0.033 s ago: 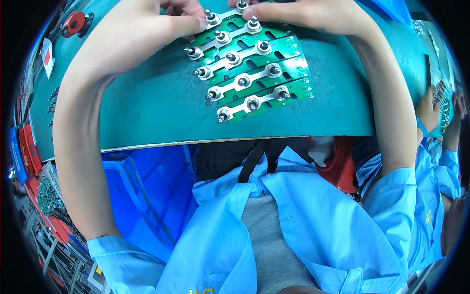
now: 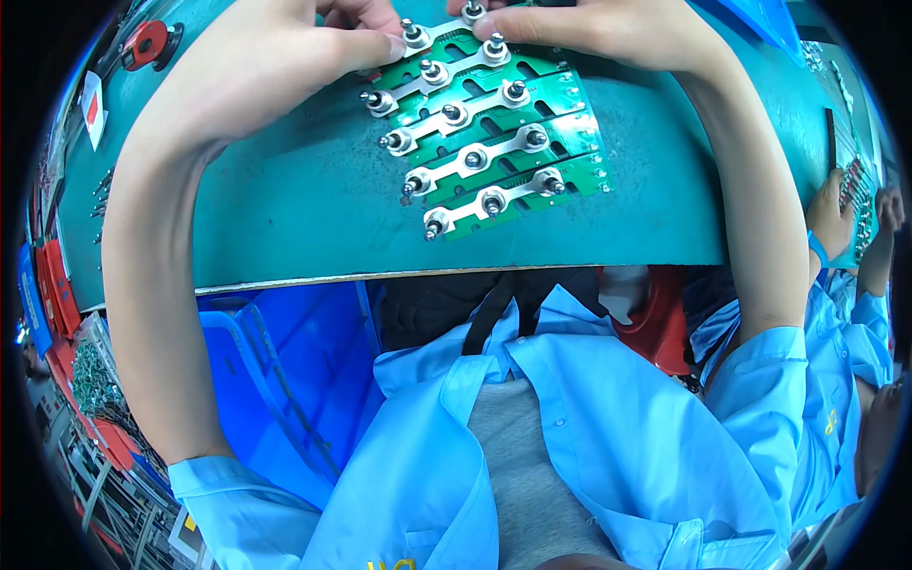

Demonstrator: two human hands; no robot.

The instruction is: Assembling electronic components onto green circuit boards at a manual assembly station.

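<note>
A green circuit board (image 2: 494,128) lies on the teal table (image 2: 285,199) at the far edge of the view, crossed by rows of metal strips (image 2: 472,160) with studs. The left hand (image 2: 285,66) pinches the board's upper left corner with its thumb pressed down by a stud. The right hand (image 2: 589,28) holds the top edge, fingers pressed onto the uppermost strip.

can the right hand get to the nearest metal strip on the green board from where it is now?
Probably yes. The right hand rests on the far end of the green board, and the nearest metal strip lies bare on the same board, nothing covering it. The left hand stays on the other side, out of the path.
</note>
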